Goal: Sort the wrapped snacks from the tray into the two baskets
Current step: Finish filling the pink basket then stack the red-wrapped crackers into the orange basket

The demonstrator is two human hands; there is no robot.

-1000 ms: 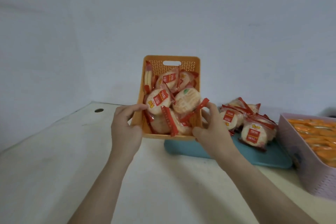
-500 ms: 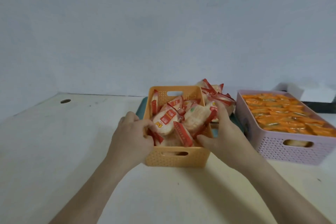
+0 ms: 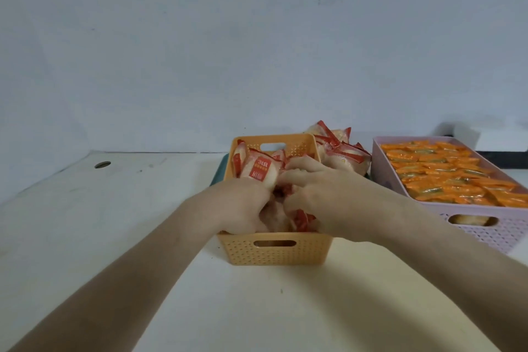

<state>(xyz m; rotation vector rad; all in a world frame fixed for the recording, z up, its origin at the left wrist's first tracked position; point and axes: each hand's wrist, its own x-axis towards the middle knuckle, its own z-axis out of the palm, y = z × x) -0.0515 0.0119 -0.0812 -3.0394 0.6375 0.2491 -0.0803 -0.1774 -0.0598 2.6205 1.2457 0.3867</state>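
Note:
An orange basket (image 3: 274, 250) stands on the table in front of me, filled with red-and-white wrapped snacks (image 3: 258, 170). Both hands are inside it, on top of the snacks. My left hand (image 3: 238, 208) presses down on the packets at the left, fingers curled among them. My right hand (image 3: 313, 194) lies over the packets at the right, fingers bent into the pile. Behind the basket a teal tray (image 3: 218, 176) carries several more red-and-white snacks (image 3: 340, 151). To the right stands a pink basket (image 3: 485, 226) full of orange wrapped snacks (image 3: 451, 177).
The pale table (image 3: 114, 223) stretches left, with a round cable hole (image 3: 102, 164) near the back left corner. A grey wall rises behind. A white box (image 3: 460, 134) shows at the far right, behind the pink basket.
The orange basket was lifted and tilted, then set down upright on the table before the tray. Both hands left its sides and moved into the snacks inside.

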